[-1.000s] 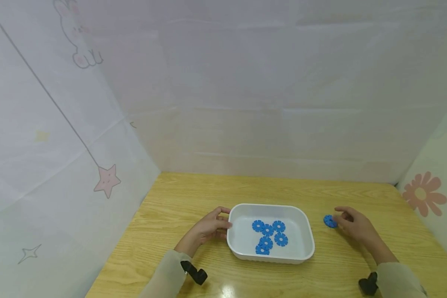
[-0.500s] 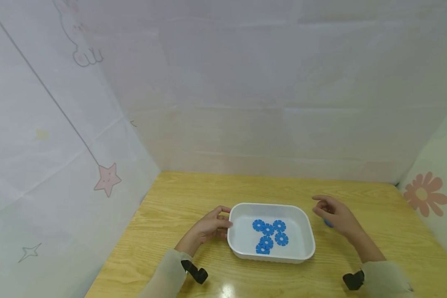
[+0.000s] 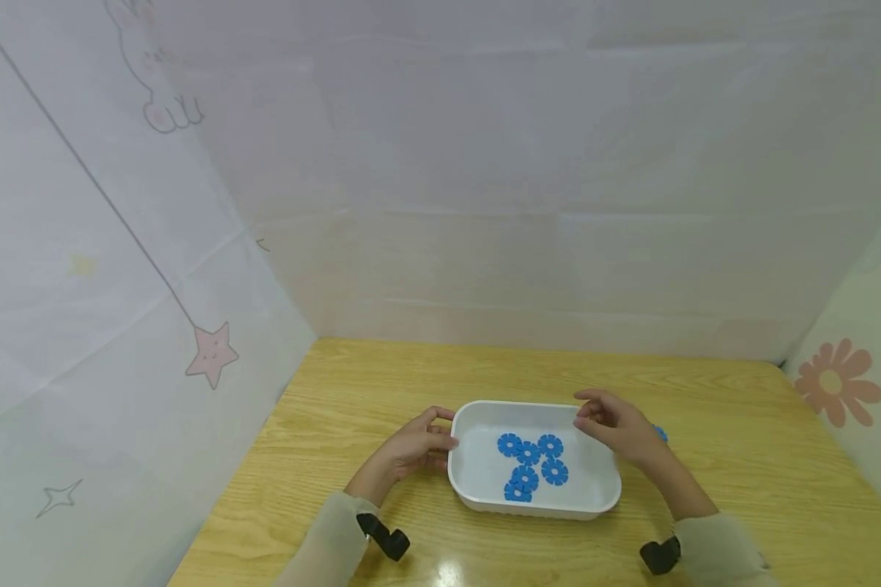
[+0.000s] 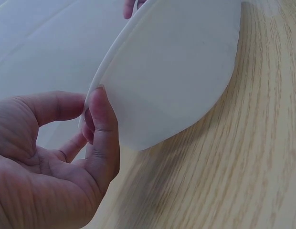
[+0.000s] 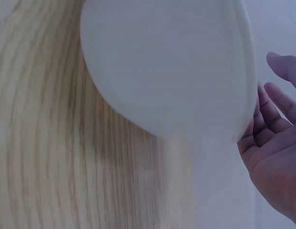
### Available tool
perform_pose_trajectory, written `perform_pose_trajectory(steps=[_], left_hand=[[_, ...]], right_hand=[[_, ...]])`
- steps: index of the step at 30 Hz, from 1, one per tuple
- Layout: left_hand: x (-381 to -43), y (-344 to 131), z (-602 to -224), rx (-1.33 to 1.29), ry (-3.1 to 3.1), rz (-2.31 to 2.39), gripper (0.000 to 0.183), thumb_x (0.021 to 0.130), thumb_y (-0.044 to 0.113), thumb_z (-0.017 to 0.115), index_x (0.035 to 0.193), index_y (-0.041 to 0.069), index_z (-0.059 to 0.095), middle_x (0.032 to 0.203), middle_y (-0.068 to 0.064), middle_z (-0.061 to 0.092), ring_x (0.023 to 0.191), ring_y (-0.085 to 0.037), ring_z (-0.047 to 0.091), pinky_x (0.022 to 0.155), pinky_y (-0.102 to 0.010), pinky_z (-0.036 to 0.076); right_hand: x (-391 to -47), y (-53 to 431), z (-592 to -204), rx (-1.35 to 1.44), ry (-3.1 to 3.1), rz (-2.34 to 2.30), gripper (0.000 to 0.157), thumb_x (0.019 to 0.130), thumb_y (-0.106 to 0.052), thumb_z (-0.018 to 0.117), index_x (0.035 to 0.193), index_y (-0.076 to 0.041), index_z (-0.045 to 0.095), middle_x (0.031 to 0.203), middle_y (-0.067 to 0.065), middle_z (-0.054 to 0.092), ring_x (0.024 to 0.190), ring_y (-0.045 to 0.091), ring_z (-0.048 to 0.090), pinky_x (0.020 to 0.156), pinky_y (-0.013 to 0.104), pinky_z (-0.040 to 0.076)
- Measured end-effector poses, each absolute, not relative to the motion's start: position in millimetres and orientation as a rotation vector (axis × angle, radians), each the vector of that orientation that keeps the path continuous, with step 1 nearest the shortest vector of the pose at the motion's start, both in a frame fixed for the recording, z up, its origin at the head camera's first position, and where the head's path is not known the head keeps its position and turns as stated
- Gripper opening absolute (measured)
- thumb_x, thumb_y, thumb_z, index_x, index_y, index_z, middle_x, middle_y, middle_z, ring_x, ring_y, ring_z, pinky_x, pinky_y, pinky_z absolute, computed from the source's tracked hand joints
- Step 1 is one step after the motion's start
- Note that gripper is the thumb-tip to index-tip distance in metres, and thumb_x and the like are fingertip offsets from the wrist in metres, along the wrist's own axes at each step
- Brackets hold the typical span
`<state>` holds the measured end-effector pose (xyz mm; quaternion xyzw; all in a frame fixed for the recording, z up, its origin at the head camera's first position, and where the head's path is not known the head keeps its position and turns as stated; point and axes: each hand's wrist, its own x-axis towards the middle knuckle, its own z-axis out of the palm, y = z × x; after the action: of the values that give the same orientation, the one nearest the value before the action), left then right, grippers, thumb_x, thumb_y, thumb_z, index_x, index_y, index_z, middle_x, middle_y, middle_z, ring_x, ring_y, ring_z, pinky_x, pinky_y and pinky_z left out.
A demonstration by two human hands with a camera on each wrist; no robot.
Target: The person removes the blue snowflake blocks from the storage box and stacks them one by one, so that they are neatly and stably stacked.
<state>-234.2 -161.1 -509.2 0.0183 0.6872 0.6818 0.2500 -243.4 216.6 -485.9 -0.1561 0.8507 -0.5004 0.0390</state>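
A white rectangular tray (image 3: pixel 532 512) holds several blue notched plastic discs (image 3: pixel 526 478), some overlapping. My left hand (image 3: pixel 414 444) pinches the tray's left rim; in the left wrist view the thumb and fingers (image 4: pixel 104 119) lie on both sides of the edge. My right hand (image 3: pixel 617 425) is over the tray's far right corner, fingers loosely bent. In the right wrist view, the right hand (image 5: pixel 277 138) appears beside the tray wall (image 5: pixel 167 67), thumb apart from the fingers, with nothing seen between them. Another blue disc (image 3: pixel 660 434) lies right of the tray, partly hidden behind the right hand.
The tray stands on a light wooden table (image 3: pixel 382 371). A pale printed cloth (image 3: pixel 440 204) hangs behind and at both sides, meeting the table's far edge. Each sleeve carries a black wrist mount, such as the left mount (image 3: pixel 383 536).
My right hand has moved left, away from the blue disc lying on the table, to the tray's right rim. The left hand, tray and discs inside it stay in place.
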Motion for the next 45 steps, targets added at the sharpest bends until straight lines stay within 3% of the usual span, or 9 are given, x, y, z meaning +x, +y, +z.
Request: perform_pose_trajectory(steps=[22,36,45], left_hand=[[-233.4,-160.0,-507.9,0.054,1.866,1.867,0.056,0.092,0.003,0.065,0.143,0.002,0.042,0.122,-0.027,0.062,0.094,-0.025,0.067,0.069,-0.032,0.059],[-234.5,-160.0,-508.7,0.053,1.876,1.864,0.054,0.093,0.003,0.066,0.142,0.004,0.043,0.122,-0.026,0.063,0.092,-0.024,0.067,0.069,-0.032,0.059],[-232.9,-159.9,-507.5,0.056,1.871,1.869,0.055,0.092,0.003,0.066,0.141,0.002,0.043,0.123,-0.027,0.062,0.092,-0.024,0.067,0.069,-0.032,0.059]], right_hand=[[-241.2,166.1,-490.9,-0.458,2.613,-1.377,0.053,0.093,-0.032,0.075,0.139,-0.012,0.058,0.108,-0.001,0.066,0.095,0.016,0.06,0.084,0.025,0.053],[-241.3,139.3,-502.6,-0.484,2.617,-1.287,0.044,0.091,-0.023,0.077,0.132,-0.012,0.063,0.098,-0.004,0.065,0.087,0.014,0.057,0.075,0.024,0.051],[-241.3,126.2,-510.5,-0.469,2.634,-1.211,0.045,0.088,-0.02,0.08,0.13,-0.015,0.066,0.099,-0.001,0.063,0.088,0.015,0.055,0.08,0.032,0.05]])
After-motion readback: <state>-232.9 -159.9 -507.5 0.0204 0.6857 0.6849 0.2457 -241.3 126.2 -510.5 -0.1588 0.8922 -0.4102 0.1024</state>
